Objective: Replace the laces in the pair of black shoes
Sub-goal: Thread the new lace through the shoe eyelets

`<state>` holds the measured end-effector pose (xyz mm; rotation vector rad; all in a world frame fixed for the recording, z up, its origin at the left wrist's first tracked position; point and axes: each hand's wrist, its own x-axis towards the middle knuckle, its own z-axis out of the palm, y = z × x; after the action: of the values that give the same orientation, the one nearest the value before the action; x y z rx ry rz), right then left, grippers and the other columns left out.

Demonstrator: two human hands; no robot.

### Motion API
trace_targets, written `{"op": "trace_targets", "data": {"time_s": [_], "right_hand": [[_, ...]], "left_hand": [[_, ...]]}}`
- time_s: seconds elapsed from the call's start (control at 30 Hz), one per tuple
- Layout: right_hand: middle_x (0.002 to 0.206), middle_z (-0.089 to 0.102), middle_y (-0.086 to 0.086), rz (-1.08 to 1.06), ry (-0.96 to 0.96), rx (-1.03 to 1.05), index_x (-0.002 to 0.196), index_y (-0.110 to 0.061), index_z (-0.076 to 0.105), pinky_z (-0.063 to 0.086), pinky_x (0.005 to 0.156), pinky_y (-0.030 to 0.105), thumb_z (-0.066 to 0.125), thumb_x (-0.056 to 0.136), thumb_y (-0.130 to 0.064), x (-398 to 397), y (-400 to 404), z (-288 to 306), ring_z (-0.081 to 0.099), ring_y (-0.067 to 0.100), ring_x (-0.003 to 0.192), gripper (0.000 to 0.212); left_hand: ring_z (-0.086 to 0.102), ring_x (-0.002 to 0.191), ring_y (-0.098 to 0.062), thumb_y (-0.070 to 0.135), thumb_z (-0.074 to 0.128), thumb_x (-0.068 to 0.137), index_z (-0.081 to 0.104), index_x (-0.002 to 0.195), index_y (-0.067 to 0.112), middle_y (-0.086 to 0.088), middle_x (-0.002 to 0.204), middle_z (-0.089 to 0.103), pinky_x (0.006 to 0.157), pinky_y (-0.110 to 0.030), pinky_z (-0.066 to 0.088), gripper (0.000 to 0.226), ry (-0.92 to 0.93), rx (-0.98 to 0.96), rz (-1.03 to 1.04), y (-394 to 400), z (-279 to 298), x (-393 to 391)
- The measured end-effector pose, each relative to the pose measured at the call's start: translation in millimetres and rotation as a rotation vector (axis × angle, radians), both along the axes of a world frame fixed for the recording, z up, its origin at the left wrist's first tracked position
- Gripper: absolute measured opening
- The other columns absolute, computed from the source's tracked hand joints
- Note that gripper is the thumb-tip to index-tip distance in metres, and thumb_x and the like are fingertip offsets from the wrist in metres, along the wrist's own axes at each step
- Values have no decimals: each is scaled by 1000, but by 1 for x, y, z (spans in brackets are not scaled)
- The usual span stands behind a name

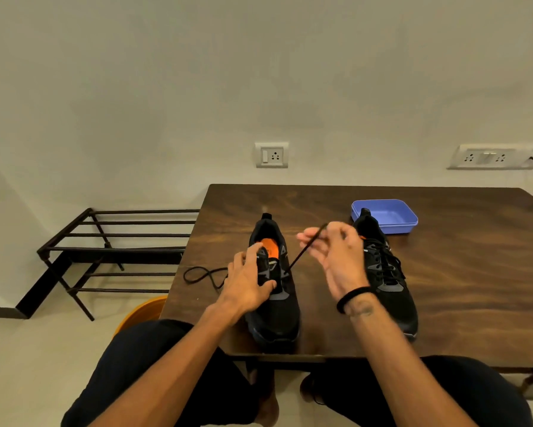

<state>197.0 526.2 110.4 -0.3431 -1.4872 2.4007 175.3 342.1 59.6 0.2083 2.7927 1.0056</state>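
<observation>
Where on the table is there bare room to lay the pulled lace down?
Bare table right of the laced shoe, in front of the blue tray; also the far-left corner behind the unlaced shoe. Crowded between the shoes, where both hands work.

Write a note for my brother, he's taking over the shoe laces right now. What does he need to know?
Left hand rests on and steadies the left shoe. Right hand pinches a black lace pulled taut from an eyelet on that shoe; the lace's other end trails off the table's left edge. Right shoe stands beside it, fully laced. Blue tray sits behind. Left: finish the left shoe's lacing.
</observation>
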Motion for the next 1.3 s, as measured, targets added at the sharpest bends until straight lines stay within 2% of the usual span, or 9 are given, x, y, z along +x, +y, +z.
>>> {"op": "trace_targets", "data": {"time_s": [0.1, 0.2, 0.33, 0.53, 0.63, 0.8, 0.87, 1.1, 1.3], "right_hand": [[71, 55, 4, -45, 86, -299, 94, -16, 50, 43, 49, 23, 47, 107, -14, 6, 44, 42, 41, 10, 47, 13], [73, 63, -1, -78, -71, 315, 88, -17, 59, 34, 47, 20, 59, 99, -18, 9, 66, 36, 40, 5, 46, 12], [94, 72, -12, 232, -274, 1179, 110, -26, 72, 54, 86, 27, 80, 87, -37, 5, 35, -6, 67, 5, 91, 27], [97, 76, -6, 350, -322, 1523, 104, -27, 77, 58, 87, 40, 71, 95, -30, -4, -9, -37, 70, 18, 99, 12], [92, 76, -6, 260, -196, 1283, 87, -26, 75, 54, 83, 34, 68, 98, -23, -5, 11, -19, 69, 11, 89, 13], [110, 76, 10, 226, 62, 35, 93, -16, 52, 22, 40, 19, 46, 110, -25, 7, 34, 30, 27, 5, 42, 20], [88, 69, 9, 244, 56, -84, 94, -18, 51, 22, 36, 18, 46, 109, -28, 11, 41, 35, 23, 6, 40, 19], [118, 72, -8, 332, -271, 1321, 114, -28, 73, 56, 95, 40, 73, 90, -51, 7, 21, -16, 67, 14, 111, 33], [104, 70, 7, 323, -425, 1703, 99, -22, 65, 55, 80, 41, 58, 98, -39, 7, 0, -31, 67, 36, 103, 19]], "left_hand": [[26, 152, -33, 39, 90, 74, 0, 164, 29, -8, 166, 22, 123, -52, 29, 128, -260, -62, -98, -13, 5, -20], [30, 152, -35, 34, 93, 71, -11, 162, 32, -10, 167, 27, 120, -53, 33, 139, -504, -167, -207, -29, 21, -40], [56, 127, -23, 14, 81, 85, 22, 159, 29, -4, 134, 60, 108, -40, 46, 96, -433, -189, -198, -48, 22, -49], [66, 105, -16, -2, 70, 89, 62, 116, 22, -1, 110, 68, 91, -28, 55, 37, -386, -46, -153, -64, 0, -51], [66, 112, -20, -2, 72, 89, 61, 118, 24, 0, 113, 67, 97, -36, 57, 41, -384, -74, -184, -65, 0, -55], [64, 113, -18, 3, 73, 89, 57, 117, 28, 5, 113, 63, 100, -39, 56, 41, -385, -149, -210, -62, 0, -55], [65, 108, -17, 16, 78, 89, 62, 112, 26, 4, 110, 67, 100, -38, 54, 30, -354, -159, -231, -60, 1, -55], [65, 95, -10, 42, 79, 87, 71, 91, 28, 7, 98, 71, 84, -30, 53, 16, -175, -150, -316, -50, 9, -48], [66, 88, -9, 26, 76, 92, 69, 86, 25, 7, 89, 69, 88, -32, 55, 9, -67, -170, -401, -42, 15, -44]]}}
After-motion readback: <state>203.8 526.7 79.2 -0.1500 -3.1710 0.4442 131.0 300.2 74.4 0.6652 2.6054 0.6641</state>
